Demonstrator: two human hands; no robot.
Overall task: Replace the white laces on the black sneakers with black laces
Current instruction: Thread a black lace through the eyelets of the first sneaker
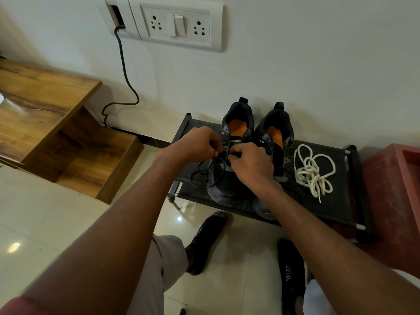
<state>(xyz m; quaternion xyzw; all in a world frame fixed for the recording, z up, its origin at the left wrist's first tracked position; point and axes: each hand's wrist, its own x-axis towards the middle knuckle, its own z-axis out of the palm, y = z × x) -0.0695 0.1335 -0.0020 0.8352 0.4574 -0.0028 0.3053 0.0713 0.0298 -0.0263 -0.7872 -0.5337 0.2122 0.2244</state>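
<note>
Pinching a black lace at the left sneaker, our left hand and right hand hold fingers clamped; white laces lie beside.

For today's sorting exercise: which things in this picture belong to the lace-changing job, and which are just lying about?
Belong to the job:
left sneaker
right sneaker
black lace, pinched by the left hand and right hand
white laces, removed and piled on the black rack

Just lying about:
wall socket panel
black cable
wooden shelf
red box
</note>
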